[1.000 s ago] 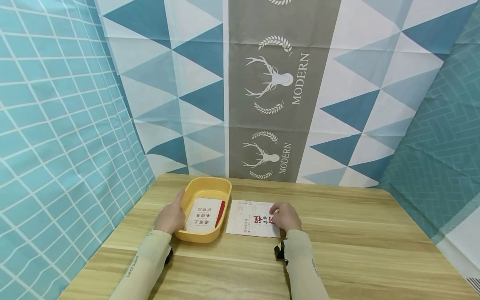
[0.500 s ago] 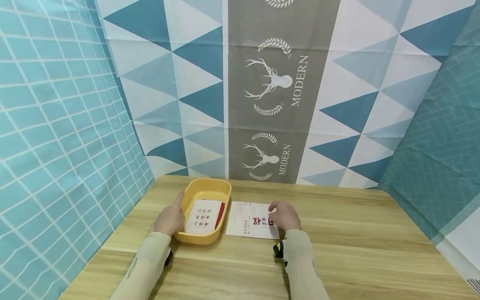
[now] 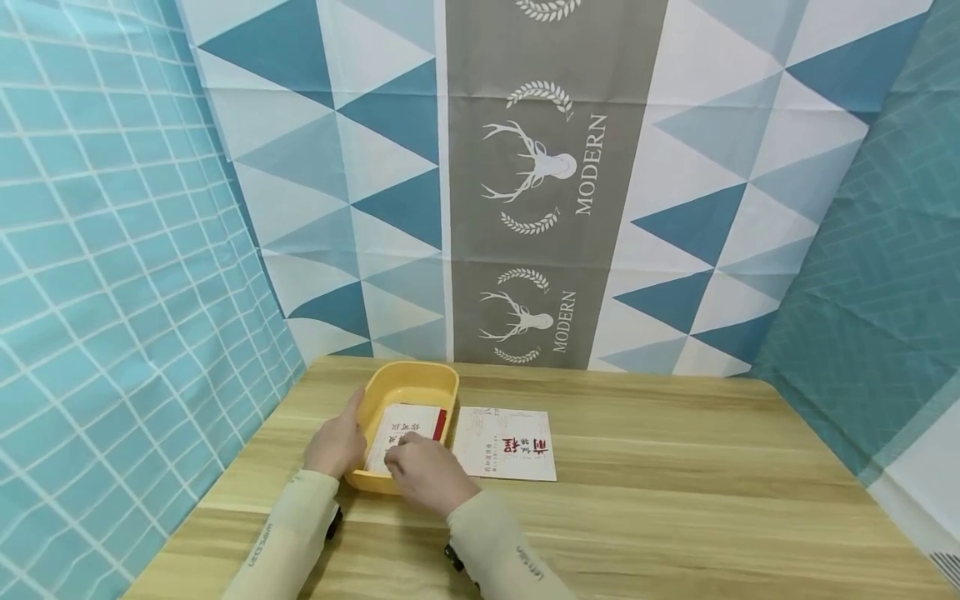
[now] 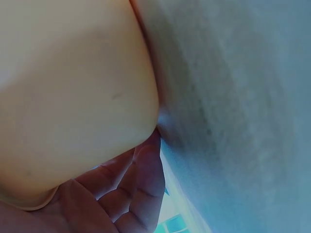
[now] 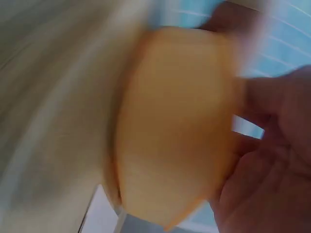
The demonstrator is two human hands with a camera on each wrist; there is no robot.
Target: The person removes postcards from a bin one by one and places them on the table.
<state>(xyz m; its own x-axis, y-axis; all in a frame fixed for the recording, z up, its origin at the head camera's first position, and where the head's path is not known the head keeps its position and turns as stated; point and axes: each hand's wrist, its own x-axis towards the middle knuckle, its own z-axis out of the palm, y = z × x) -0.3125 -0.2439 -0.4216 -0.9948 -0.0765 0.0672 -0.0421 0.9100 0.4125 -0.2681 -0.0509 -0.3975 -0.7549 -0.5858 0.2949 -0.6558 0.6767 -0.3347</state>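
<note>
On the far left of the wooden table, the left hand rests against the left outer wall of a yellow tray, fingers laid straight along its side and thumb near the rim; the left wrist view shows the fingers lying flat under the tray's rounded wall, pressing on it rather than curled around it. Inside the tray lies a white card with red and dark print, with a red strip at its right edge. The right hand reaches across over the tray's near right corner, its fingertips at the card's near edge. Whether they pinch the card or only touch it cannot be told; the right wrist view is blurred and shows only the tray's orange-yellow wall beside the palm. Just right of the tray, a second white printed sheet lies flat on the table, untouched by either hand.
</note>
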